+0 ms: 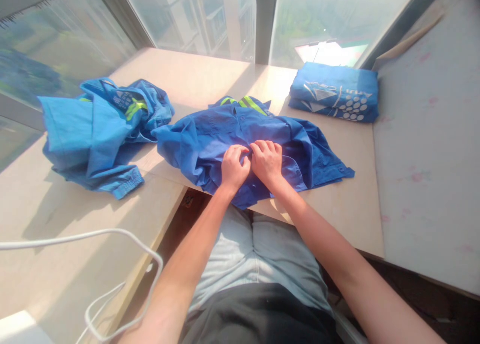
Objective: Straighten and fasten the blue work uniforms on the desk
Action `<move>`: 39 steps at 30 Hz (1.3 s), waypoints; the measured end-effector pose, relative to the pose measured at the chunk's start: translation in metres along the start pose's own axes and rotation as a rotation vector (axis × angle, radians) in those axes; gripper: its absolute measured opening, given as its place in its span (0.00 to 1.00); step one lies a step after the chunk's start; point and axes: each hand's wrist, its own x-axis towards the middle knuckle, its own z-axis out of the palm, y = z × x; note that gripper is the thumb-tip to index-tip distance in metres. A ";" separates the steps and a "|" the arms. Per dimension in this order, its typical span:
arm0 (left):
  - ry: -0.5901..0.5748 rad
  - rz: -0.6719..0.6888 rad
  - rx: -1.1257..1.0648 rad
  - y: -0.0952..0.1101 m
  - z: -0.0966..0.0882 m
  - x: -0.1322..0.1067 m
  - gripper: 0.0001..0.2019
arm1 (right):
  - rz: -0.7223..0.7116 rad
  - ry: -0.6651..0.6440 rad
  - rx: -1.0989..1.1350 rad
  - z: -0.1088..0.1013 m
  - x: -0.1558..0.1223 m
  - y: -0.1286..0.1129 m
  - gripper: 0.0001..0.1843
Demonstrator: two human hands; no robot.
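Note:
A blue work jacket (213,129) with yellow-green reflective strips lies spread on the table in front of me, its lower part hanging over the front edge. My left hand (235,168) and my right hand (267,159) meet at the middle of its front opening. Both have their fingers curled and pinch the cloth along the button placket. Whatever button is between the fingertips is hidden. One sleeve reaches out to the right, its cuff lying flat near the table edge.
To the left, a crumpled lighter blue jacket (93,134) lies on the table (157,64). A folded blue garment (333,91) with white print sits at the back right. A white cable (112,231) loops at the lower left. Windows stand behind; a pale flowered panel (427,174) borders the right.

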 end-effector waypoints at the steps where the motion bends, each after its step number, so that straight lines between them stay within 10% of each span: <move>1: -0.007 0.001 0.016 -0.002 0.002 -0.001 0.11 | -0.003 -0.007 -0.017 0.001 0.001 0.003 0.15; 24: -0.136 -0.092 0.268 -0.006 0.020 0.007 0.12 | 0.109 0.019 0.429 0.011 0.003 0.023 0.11; 39: -0.159 -0.135 0.090 -0.018 0.030 0.008 0.15 | 0.014 -0.103 -0.006 0.018 -0.007 0.011 0.13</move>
